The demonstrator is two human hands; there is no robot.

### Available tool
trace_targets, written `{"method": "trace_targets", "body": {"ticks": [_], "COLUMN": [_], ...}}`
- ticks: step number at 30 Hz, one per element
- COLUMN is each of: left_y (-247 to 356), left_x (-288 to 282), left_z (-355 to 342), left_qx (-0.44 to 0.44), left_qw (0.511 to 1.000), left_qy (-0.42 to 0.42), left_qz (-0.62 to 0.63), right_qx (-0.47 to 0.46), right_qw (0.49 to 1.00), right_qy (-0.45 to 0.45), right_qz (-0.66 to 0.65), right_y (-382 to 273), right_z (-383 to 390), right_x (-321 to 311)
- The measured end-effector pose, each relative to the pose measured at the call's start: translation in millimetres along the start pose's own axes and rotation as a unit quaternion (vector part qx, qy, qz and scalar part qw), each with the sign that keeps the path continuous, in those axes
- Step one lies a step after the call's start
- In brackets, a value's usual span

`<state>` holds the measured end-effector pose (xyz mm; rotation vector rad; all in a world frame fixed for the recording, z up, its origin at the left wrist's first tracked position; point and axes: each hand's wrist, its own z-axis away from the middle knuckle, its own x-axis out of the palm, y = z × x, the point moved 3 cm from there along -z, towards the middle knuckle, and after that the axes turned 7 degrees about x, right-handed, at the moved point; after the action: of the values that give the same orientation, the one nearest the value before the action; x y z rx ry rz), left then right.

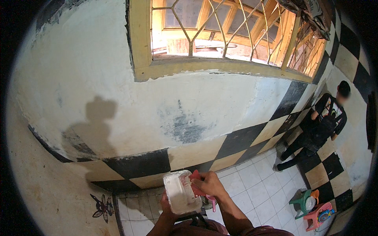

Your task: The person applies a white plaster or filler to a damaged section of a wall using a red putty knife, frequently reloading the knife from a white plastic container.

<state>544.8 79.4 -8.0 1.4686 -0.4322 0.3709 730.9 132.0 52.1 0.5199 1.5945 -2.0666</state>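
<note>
My left hand grips the side of a white rectangular plastic tub, its fingers partly hidden beneath and behind it. Pale, creamy paste coats the inside of the tub. Over the tub's right rim, my right hand is closed on a red putty scraper. The scraper's lower part reaches into the tub, against the paste. Just below the right wrist shows a pink handle-like piece, whose kind I cannot make out.
Ahead is a white patched wall with black and cream checks along its base. Above it sits a yellow-framed window with metal bars. A person in black stands at the right. Green and red stools hold items at lower right.
</note>
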Motion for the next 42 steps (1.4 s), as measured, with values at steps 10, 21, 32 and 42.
{"method": "trace_targets", "body": {"ticks": [10,21,32,42], "left_y": [-16,-4,-15,-19], "left_x": [-2,0,-6,-7], "left_z": [-21,-34,-38,-34], "left_qx": [-0.047,-0.006,-0.008,0.003], "left_qw": [0.948,0.934,0.917,0.946], "left_qy": [0.008,0.001,-0.020,0.017], "left_qz": [0.314,0.357,0.398,0.325], "right_qx": [0.010,-0.020,-0.019,-0.008], "right_qw": [0.965,0.902,0.939,0.957], "right_qy": [-0.020,-0.042,0.008,0.039], "right_qz": [-0.261,-0.429,-0.344,-0.287], "right_y": [-17,-15,-27,-22], "right_z": [4,-1,6,9], "right_x": [-5,-11,-17,-15]}}
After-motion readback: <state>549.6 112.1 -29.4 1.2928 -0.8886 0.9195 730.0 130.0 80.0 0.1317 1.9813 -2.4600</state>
